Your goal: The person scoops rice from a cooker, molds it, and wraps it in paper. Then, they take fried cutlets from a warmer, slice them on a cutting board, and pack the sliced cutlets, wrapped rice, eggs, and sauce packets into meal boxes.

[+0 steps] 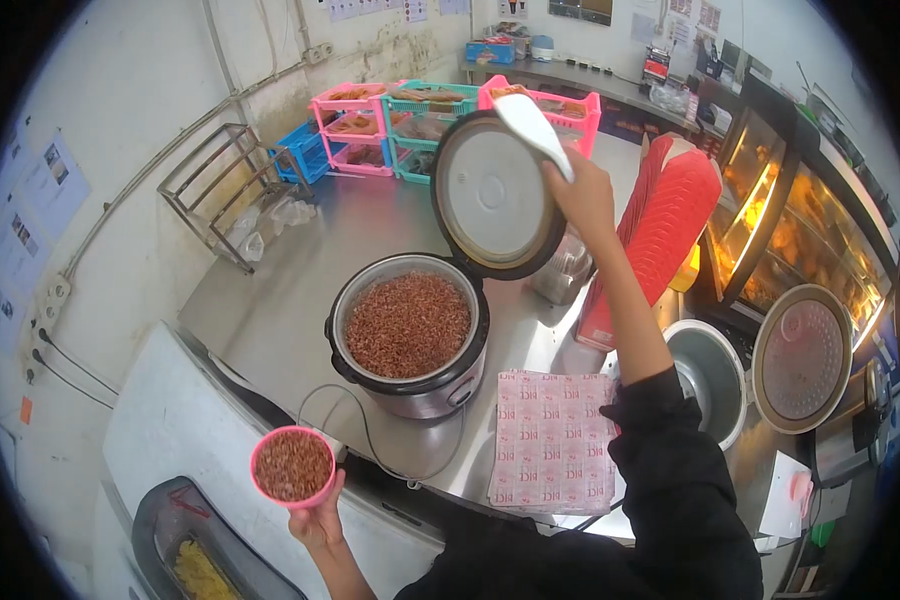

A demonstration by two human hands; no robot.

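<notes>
My left hand (319, 517) is closed around a pink bowl (260, 487) filled with reddish-brown rice (293, 465). It is at the lower left, apart from the rice cooker (432, 392). Inside the open cooker, more of the same rice (407, 325) nearly fills the pot. My right hand (584, 200) grips a white rice paddle (530, 122), its blade pointing up and left. Both are by the raised lid (493, 190); whether the fingers also touch the lid's rim cannot be made out.
Printed wrapping papers (553, 440) lie right of the cooker. Red paper boxes (660, 225) stand stacked behind my right arm. An empty metal pot (705, 375) is at the right, before a lit food warmer (805, 230). Pink and teal baskets (358, 128) and a metal rack (225, 190) stand behind.
</notes>
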